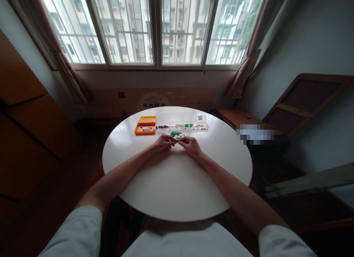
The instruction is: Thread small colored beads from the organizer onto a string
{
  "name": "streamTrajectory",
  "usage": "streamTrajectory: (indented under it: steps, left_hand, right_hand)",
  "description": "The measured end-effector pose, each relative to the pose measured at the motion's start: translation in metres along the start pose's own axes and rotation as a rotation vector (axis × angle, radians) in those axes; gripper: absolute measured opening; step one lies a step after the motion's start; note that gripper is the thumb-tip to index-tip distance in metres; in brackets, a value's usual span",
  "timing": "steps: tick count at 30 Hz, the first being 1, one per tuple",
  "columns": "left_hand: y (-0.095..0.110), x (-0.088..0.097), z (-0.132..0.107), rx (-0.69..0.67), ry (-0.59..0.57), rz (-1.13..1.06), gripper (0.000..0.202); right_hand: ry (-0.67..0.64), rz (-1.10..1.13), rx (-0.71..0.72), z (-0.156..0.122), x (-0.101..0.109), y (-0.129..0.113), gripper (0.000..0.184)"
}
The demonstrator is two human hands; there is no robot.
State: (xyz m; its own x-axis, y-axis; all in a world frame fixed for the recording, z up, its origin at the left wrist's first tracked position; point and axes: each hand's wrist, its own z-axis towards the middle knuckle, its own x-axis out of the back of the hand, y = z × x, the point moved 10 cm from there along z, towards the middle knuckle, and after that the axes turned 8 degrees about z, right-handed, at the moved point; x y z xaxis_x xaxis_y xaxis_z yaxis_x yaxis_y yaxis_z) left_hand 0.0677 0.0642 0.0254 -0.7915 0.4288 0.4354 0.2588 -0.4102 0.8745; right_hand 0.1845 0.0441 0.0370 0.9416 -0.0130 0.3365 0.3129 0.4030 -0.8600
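Observation:
Over the white round table, my left hand [163, 142] and my right hand [190, 145] meet with their fingertips pinched together. Whatever lies between the fingers is too small to make out. Just beyond the fingertips is a loose pile of small green and blue pieces [176, 133]. Behind the left hand an orange box [136, 132] stands with its lid up, holding several small blue pieces and a dark one. Clear plastic boxes [166, 130] stand in a row to its right, with small dark, pale and green pieces inside. The rightmost clear box [203, 128] holds a few tiny items.
The white table [177, 187] reaches from my body toward the barred window [157, 31]. A long printed box [110, 100] leans below the sill. Right of the table are a low wooden surface [229, 115] and a wooden frame [312, 98]; orange-brown cabinets [22, 127] stand left.

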Motion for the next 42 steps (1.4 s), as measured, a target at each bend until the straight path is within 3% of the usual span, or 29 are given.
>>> streamTrajectory:
  steps: [42]
  left_hand:
    - [0.0036,0.0012,-0.0022,0.016,0.014,0.015,0.043]
  right_hand:
    - [-0.006,0.010,-0.012,0.0010,-0.0006,0.0054,0.022]
